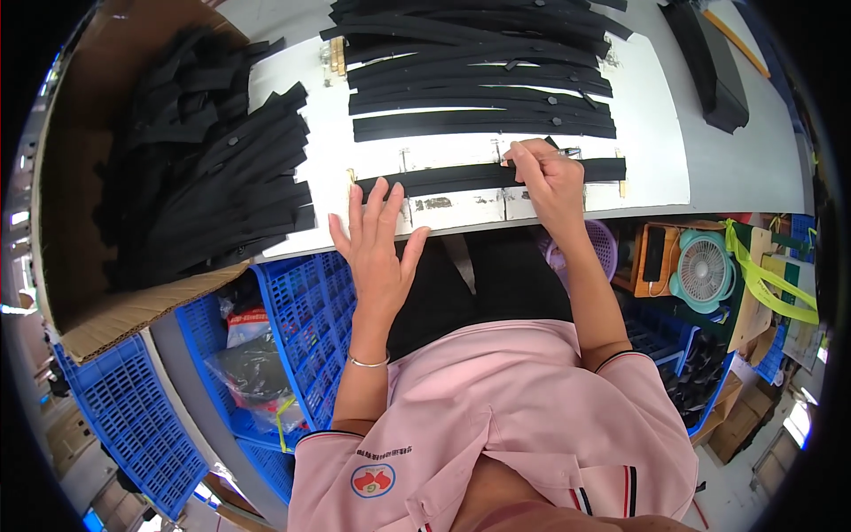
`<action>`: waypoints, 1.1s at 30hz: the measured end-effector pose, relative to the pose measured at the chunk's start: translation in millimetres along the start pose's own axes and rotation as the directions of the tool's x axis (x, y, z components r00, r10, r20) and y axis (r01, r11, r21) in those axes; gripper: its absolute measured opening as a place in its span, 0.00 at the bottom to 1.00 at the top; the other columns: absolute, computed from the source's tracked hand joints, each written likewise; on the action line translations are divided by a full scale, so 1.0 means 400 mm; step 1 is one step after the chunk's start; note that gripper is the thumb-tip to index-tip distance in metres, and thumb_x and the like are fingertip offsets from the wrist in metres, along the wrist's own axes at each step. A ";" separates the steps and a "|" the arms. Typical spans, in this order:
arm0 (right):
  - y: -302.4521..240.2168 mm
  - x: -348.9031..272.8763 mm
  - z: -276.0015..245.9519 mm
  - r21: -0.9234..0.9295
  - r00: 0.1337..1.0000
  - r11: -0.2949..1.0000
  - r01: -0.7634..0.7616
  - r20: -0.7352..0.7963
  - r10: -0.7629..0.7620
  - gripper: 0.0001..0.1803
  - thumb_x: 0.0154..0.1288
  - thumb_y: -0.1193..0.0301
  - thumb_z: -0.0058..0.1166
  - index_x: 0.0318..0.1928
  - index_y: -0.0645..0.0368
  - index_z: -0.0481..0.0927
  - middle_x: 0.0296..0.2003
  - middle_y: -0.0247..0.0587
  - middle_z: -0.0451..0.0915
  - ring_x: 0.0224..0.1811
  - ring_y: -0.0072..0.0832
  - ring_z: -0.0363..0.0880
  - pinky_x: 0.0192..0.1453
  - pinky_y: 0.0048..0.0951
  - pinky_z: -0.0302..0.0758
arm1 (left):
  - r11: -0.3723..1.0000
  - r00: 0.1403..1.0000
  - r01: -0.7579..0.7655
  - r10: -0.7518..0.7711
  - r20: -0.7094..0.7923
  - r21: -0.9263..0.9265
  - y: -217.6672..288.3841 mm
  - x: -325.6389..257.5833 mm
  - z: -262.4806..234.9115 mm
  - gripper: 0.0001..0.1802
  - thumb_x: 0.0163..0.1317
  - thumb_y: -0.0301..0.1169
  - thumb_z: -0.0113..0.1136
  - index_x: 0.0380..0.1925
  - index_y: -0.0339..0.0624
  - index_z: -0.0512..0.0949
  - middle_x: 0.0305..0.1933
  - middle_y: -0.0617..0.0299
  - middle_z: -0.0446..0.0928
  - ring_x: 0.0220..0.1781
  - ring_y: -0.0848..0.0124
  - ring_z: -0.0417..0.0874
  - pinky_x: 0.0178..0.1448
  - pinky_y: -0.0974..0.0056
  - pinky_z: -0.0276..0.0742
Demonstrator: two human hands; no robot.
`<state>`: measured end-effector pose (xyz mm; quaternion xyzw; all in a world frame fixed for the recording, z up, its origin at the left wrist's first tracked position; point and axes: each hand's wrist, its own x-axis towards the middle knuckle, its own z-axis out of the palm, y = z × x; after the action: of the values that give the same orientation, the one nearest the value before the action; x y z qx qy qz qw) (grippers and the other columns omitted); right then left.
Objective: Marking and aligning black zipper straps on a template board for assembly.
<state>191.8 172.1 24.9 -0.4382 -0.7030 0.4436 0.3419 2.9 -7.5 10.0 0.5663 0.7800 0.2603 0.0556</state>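
Note:
A black zipper strip (452, 181) lies straight across the white board (656, 164), over dark marks drawn on it. My left hand (379, 253) rests with fingers spread, its fingertips on the strip's left end. Over the right part of the strip, my right hand (557, 191) is closed round a pen (571, 152). The pen's tip points toward the strip's upper edge; whether it touches cannot be made out. Beyond, several similar black zippers (479, 99) lie side by side in rows, small pulls showing on some.
At left, a cardboard box (75, 177) holds a heap of black zippers (204, 186) spilling onto the board. A long black folded piece (709, 71) lies at the far right. Below the table are blue crates (310, 328), a purple basket (603, 248) and a small teal fan (706, 270).

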 end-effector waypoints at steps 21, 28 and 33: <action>0.028 0.009 0.011 -0.266 0.969 0.936 0.229 -0.031 -0.245 0.11 0.72 0.66 0.62 0.34 0.58 0.87 0.24 0.40 0.85 0.22 0.37 0.84 0.28 0.33 0.76 | 0.919 0.975 -0.157 0.086 -0.205 -0.362 0.178 0.147 0.112 0.11 0.59 0.25 0.71 0.42 0.39 0.86 0.47 0.59 0.82 0.50 0.58 0.80 0.56 0.55 0.71; 0.027 0.001 0.017 -0.037 0.985 0.991 0.126 -0.116 -0.129 0.09 0.74 0.71 0.61 0.37 0.64 0.86 0.21 0.36 0.80 0.18 0.19 0.73 0.26 0.25 0.68 | 0.928 0.966 -0.156 0.073 -0.246 -0.338 0.185 0.154 0.117 0.08 0.57 0.24 0.73 0.37 0.43 0.86 0.45 0.63 0.82 0.49 0.61 0.80 0.54 0.57 0.70; 0.030 0.002 0.012 -0.011 0.989 0.992 0.125 -0.080 -0.125 0.11 0.75 0.69 0.60 0.36 0.63 0.87 0.15 0.32 0.71 0.17 0.14 0.66 0.23 0.23 0.62 | 0.929 0.964 -0.164 0.080 -0.253 -0.331 0.184 0.154 0.120 0.08 0.57 0.24 0.73 0.37 0.43 0.86 0.46 0.63 0.82 0.50 0.61 0.80 0.55 0.57 0.70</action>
<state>191.1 174.1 12.1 -0.4118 -0.7160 0.4014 0.3959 62.2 81.4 16.2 0.5603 0.6853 0.4628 0.0461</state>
